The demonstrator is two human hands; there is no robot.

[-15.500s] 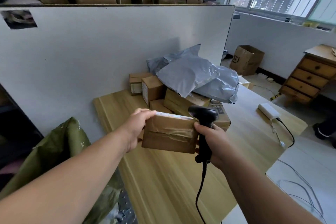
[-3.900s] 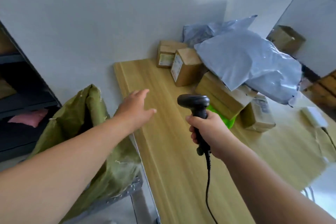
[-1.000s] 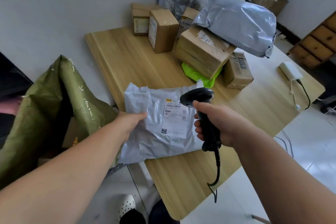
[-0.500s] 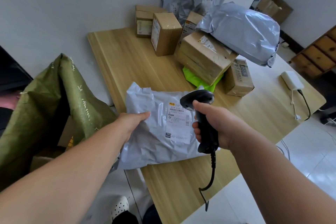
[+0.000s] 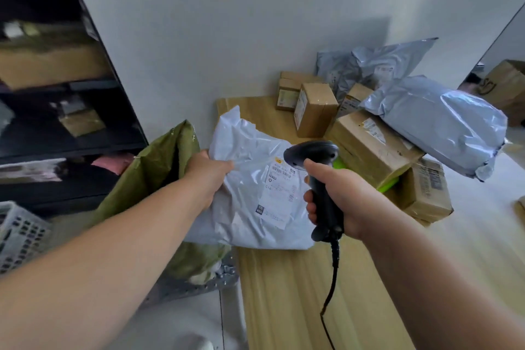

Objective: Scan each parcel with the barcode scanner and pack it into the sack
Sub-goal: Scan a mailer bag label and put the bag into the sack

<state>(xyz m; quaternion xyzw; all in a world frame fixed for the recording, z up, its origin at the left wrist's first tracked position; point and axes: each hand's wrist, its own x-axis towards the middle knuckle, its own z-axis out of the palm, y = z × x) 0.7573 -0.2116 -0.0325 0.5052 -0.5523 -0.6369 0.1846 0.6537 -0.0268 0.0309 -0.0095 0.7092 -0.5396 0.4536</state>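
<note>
Left hand point(image 5: 208, 176) gripped the grey plastic mailer parcel point(image 5: 252, 187), now lifted toward the olive woven sack point(image 5: 153, 179) at centre-left (contents unseen); right hand point(image 5: 338, 196) clasped the black barcode scanner point(image 5: 318, 176).

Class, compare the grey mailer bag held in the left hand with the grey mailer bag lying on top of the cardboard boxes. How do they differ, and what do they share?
The held mailer bag is gripped at its edge by the left hand; the resting mailer bag lies untouched on the cardboard boxes. The held one shows a white shipping label; no label shows on the resting one. The held one sits by the barcode scanner; the other lies farther back. Both are grey, crinkled plastic.
</note>
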